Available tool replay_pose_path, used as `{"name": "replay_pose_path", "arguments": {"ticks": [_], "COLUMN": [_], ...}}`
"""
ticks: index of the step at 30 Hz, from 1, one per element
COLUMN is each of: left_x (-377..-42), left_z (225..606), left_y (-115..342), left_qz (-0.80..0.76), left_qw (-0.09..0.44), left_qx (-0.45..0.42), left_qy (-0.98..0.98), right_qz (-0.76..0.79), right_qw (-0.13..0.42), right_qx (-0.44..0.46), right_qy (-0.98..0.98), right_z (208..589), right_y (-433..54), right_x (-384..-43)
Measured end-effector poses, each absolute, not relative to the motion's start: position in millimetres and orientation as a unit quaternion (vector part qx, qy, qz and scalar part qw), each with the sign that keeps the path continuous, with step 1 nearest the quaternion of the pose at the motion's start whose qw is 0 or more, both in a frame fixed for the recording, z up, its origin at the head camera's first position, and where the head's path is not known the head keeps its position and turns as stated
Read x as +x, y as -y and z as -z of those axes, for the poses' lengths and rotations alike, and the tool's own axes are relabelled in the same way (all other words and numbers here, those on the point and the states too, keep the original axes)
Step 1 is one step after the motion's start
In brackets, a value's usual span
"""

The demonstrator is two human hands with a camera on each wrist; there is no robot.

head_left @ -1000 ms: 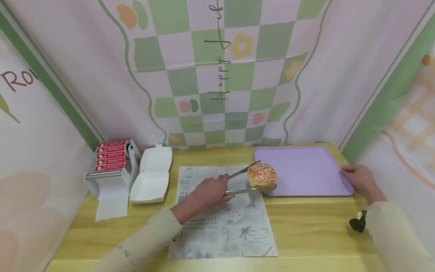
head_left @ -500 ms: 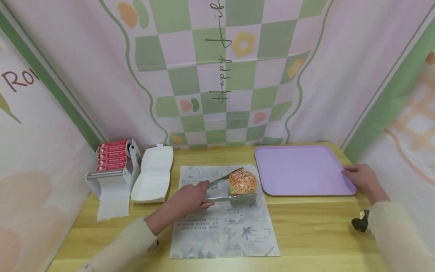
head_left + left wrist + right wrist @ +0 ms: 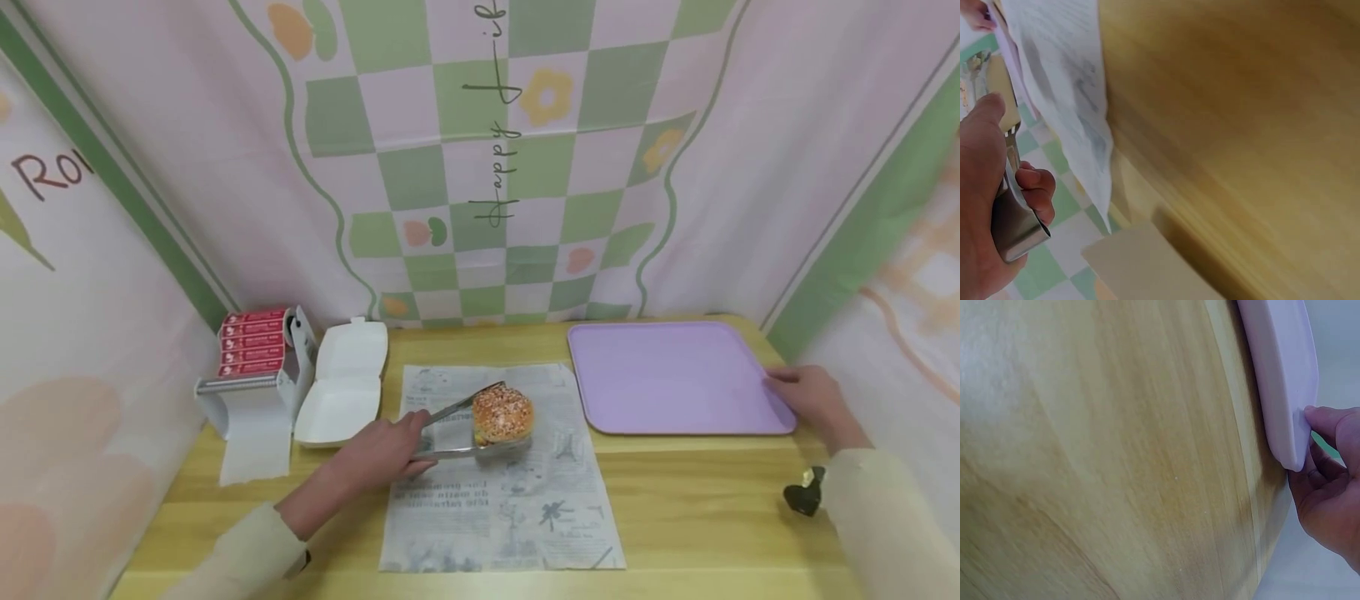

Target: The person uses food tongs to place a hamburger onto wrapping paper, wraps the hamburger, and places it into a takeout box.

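My left hand (image 3: 382,454) grips metal tongs (image 3: 450,453), and between their arms sits a sesame-topped burger (image 3: 502,414). The burger is over the printed greaseproof paper (image 3: 525,521); whether it touches the sheet I cannot tell. In the left wrist view the fingers and thumb wrap around the tongs' steel handle (image 3: 1019,222), while the burger is mostly cut off at the left edge. On the far right, my right hand (image 3: 813,400) pinches the edge of the lilac tray (image 3: 675,379). The right wrist view has the thumb on top of the tray's rim (image 3: 1279,375) and fingers below.
Left of the paper lies an unfolded white clamshell box (image 3: 345,383). Beside it stands a dispenser (image 3: 300,350) with a roll of red labels (image 3: 253,343). A small black object (image 3: 805,493) is by the right sleeve. Fabric curtains (image 3: 480,167) enclose the wooden table (image 3: 697,500).
The left hand has carried the burger in the tongs leftward, from the tray's near left corner to over the middle of the paper. The right hand stays at the tray's edge.
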State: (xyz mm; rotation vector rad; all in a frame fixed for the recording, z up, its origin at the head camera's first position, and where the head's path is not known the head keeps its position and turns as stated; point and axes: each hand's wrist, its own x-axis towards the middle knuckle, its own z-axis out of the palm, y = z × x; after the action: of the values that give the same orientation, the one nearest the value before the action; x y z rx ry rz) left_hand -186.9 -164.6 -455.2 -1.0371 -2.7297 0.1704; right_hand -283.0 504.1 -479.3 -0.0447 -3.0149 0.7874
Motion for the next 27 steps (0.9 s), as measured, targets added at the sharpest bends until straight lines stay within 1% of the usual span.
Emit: {"name": "replay_pose_path", "arguments": {"ticks": [9, 20, 27], "left_x": [-186.6, -185.7, -189.6], "left_z": [466.2, 473.4, 479.4], "left_y": [179.2, 187.4, 188.9], "left_qz": [-0.025, -0.016, 0.003], "left_qw": [0.057, 0.03, -0.001], "left_qx": [-0.333, -0.318, -0.309], "left_qy": [0.941, 0.947, 0.951], "right_qz": [-0.25, -0.246, -0.248], "right_qw": [0.014, 0.019, 0.02], "right_qx": [-0.019, -0.013, -0.013], "right_qy": [0.968, 0.969, 0.968], "right_z": [477.8, 476.1, 476.3], "right_y": [-500.4, -498.7, -500.0], "right_x": [-281.7, -281.2, -281.7]}}
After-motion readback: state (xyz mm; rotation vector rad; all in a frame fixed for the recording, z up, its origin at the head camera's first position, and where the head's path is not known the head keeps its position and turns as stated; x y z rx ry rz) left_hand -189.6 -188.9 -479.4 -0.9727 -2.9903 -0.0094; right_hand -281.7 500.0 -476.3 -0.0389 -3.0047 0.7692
